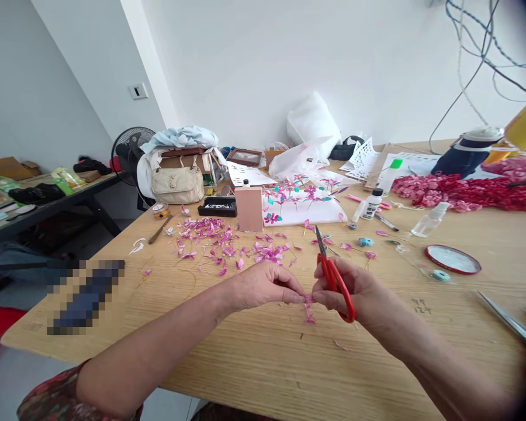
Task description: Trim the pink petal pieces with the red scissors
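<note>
A small pink artificial flower piece [309, 308] hangs at the fingertips of both hands, over the near part of the table. My left hand [263, 285] is closed, thumb and forefinger pinching the piece from the left. My right hand [359, 289] is closed too; its thumb and fingertip meet the piece from the right. Held in that same hand are red-handled scissors [336, 286], blades pointing up and away. Many loose pink petals [219, 237] lie scattered beyond my left hand. The exact grip on the piece is too small to make out.
A pink upright box [249, 210] and white foam block [302, 210] bearing purple flowers stand behind the petals. To the right are a white bottle [372, 204], clear spray bottle [430, 220], round red-rimmed dish [453, 259] and large shears [511, 321]. Red-pink flower bundles [456, 188] lie farther back.
</note>
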`<control>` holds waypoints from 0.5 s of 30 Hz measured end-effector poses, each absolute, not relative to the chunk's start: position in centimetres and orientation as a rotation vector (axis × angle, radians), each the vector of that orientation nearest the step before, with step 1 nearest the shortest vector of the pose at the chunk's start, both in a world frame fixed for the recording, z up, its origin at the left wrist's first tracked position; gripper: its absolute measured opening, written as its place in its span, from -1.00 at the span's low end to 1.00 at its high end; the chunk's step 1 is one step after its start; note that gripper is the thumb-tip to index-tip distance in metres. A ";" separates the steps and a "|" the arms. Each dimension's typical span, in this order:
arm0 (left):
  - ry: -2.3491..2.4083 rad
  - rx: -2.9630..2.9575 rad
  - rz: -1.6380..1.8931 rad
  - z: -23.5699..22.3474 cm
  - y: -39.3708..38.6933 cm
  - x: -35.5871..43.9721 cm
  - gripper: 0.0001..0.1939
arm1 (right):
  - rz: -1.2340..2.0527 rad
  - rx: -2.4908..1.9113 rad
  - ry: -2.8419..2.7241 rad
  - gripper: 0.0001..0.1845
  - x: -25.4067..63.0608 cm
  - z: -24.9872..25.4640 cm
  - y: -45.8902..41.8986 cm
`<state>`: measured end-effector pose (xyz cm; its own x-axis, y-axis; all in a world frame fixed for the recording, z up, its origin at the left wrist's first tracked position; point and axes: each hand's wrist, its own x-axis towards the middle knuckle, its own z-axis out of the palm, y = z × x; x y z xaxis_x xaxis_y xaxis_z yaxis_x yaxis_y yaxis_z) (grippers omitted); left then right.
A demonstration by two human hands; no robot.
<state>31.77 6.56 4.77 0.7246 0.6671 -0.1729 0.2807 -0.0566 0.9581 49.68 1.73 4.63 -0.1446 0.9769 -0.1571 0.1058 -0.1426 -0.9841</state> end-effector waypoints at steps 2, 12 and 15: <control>0.773 1.607 0.390 4.8 6.7 31.9 -0.93 | 1.397 -1.288 -1.296 -0.64 49.9 4.4 1.9; 0.715 1.504 0.474 3.7 7.3 32.1 -0.98 | 1.459 -1.192 -1.247 -0.66 50.3 3.9 2.5; 0.748 1.481 0.468 3.3 7.5 32.2 -0.97 | 1.476 -1.221 -1.266 -0.64 50.3 4.2 2.8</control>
